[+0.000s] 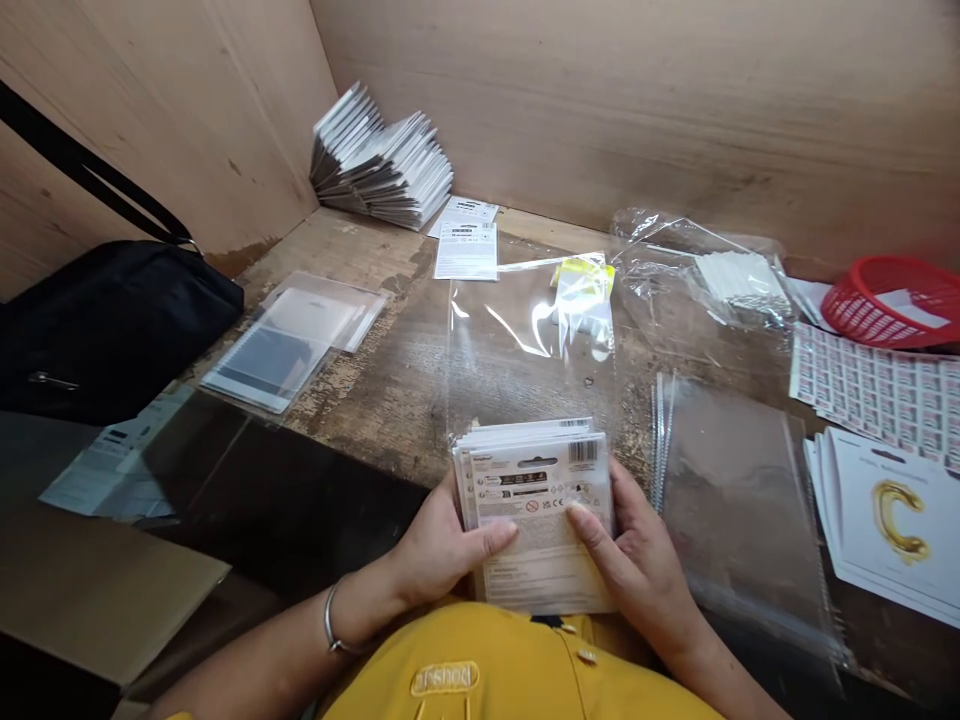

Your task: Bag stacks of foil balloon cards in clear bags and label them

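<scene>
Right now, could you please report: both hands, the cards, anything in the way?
Left hand and right hand: both holding card stack. Barcode facing camera. Clear plastic just beyond the stack; nothing visible blocking the hands.

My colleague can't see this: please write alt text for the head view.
A person's left hand and right hand hold a stack of printed cards at a worn wooden table. Clear plastic film extends beyond the stack; a pile of cards leans at the back, and a red plastic basket sits at right.
</scene>
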Available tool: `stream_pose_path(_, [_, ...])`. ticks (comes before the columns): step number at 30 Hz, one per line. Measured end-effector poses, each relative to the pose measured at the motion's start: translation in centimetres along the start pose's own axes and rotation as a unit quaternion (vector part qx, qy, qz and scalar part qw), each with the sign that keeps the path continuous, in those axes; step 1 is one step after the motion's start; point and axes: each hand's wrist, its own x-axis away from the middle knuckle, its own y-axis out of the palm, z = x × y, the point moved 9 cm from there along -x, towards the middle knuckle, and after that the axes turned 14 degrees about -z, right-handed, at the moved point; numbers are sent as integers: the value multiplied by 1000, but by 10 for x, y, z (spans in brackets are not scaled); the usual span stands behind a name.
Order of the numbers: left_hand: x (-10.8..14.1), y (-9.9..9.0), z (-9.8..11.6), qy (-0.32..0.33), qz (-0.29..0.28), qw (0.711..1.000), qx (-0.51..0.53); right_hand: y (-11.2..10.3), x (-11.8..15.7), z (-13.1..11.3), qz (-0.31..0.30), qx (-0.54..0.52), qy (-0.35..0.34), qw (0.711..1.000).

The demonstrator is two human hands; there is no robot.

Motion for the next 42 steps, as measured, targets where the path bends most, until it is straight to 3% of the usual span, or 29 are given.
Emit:
stream_pose_path(4, [-11, -11, 20, 36, 1, 997, 67, 2, -2, 0, -6, -24, 0, 1000])
stream_pose_path(7, [-16, -15, 27, 20, 52, 998, 20, 6, -3, 0, -16, -35, 8, 999])
stream_pose_path(10, [-6, -17, 29, 48, 126, 990, -50, 9, -4, 1, -24, -52, 8, 998])
stream_pose_path(15, [-3, -22, 24, 60, 55, 996, -29, 4, -3, -1, -3, -49, 2, 999])
stream_pose_path(19, [4, -44, 26, 53, 92, 994, -34, 3, -1, 1, 8, -57, 7, 998])
stream_pose_path(23, [13, -46, 27, 50, 124, 988, -77, 3, -1, 3, 8, -60, 5, 998])
stream_pose_path(26, [20, -47, 38, 73, 168, 968, -172, 3, 0, 4, 11, -54, 7, 998])
stream_pose_path(30, [29, -40, 61, 122, 207, 899, -366, 3, 0, 7, 9, -58, 11, 998])
stream_pose_path(32, [33, -37, 67, 136, 233, 878, -396, 4, 0, 6, 5, -53, 7, 999])
stream_pose_path(38, [30, -35, 47, 131, 258, 937, -194, 13, 0, 10, -35, -92, 25, 995])
stream_pose_path(42, [17, -34, 31, 126, 190, 972, -60, 10, 1, 11, -19, -75, 20, 997])
